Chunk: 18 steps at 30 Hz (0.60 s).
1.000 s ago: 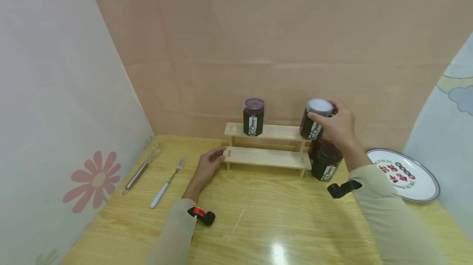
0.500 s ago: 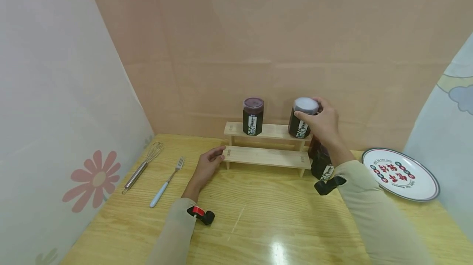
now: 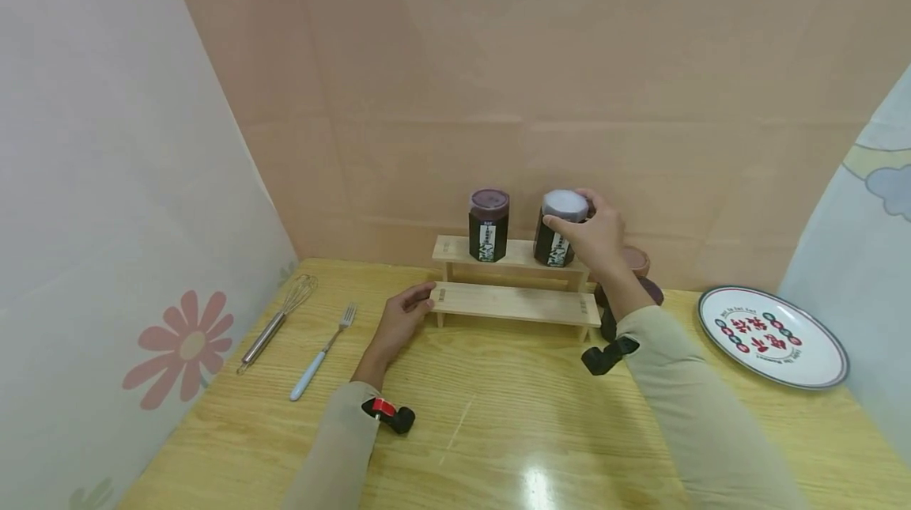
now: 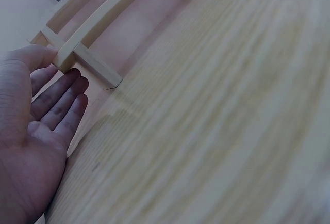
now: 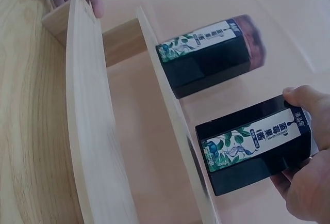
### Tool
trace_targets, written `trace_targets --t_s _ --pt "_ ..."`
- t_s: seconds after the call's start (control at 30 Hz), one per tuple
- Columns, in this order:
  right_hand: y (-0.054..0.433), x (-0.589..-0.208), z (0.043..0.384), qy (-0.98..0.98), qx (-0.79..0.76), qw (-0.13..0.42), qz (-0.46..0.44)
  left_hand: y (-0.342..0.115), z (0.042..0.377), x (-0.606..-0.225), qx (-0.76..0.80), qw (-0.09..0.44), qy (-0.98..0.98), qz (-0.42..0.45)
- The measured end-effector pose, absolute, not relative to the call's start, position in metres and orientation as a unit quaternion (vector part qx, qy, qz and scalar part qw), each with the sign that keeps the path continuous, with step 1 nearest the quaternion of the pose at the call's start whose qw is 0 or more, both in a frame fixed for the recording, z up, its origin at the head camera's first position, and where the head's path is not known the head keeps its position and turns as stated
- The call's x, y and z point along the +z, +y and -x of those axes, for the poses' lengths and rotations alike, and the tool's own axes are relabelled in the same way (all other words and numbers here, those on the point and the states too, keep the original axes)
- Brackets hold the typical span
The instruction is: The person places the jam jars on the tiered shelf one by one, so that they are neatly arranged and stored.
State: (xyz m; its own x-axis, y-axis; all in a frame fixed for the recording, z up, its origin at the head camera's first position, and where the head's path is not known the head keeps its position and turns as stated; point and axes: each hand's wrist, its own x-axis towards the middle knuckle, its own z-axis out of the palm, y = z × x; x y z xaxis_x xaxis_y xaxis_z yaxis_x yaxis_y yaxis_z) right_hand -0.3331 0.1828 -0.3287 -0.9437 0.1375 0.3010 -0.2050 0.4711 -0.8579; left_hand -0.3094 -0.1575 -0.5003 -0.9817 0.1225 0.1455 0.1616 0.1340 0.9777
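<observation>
As right fingers grip, jar (pale-topped) between, shelf below

Near the desk's left edge, towards the far left corner: metal whisk, wires pointing to the far edge. Just to its right: pale-blue-handled fork, tines likewise. By the right edge, near the far right corner: white plate, dark-rimmed, red lettering. Behind the far edge: creased peach backdrop.
</observation>
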Motion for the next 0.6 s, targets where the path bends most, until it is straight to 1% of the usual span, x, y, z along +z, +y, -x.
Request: trace_targets --t_s 0.27,0.6 --pt "0.173 -0.329 0.338 -0.835 0.52 0.178 -0.009 -0.155 0.311 -0.502 -0.642 0.031 -0.76 0.098" --pt "0.169 -0.333 0.339 -0.843 0.505 0.185 -0.007 -0.155 0.309 -0.5 -0.64 0.022 -0.762 0.098"
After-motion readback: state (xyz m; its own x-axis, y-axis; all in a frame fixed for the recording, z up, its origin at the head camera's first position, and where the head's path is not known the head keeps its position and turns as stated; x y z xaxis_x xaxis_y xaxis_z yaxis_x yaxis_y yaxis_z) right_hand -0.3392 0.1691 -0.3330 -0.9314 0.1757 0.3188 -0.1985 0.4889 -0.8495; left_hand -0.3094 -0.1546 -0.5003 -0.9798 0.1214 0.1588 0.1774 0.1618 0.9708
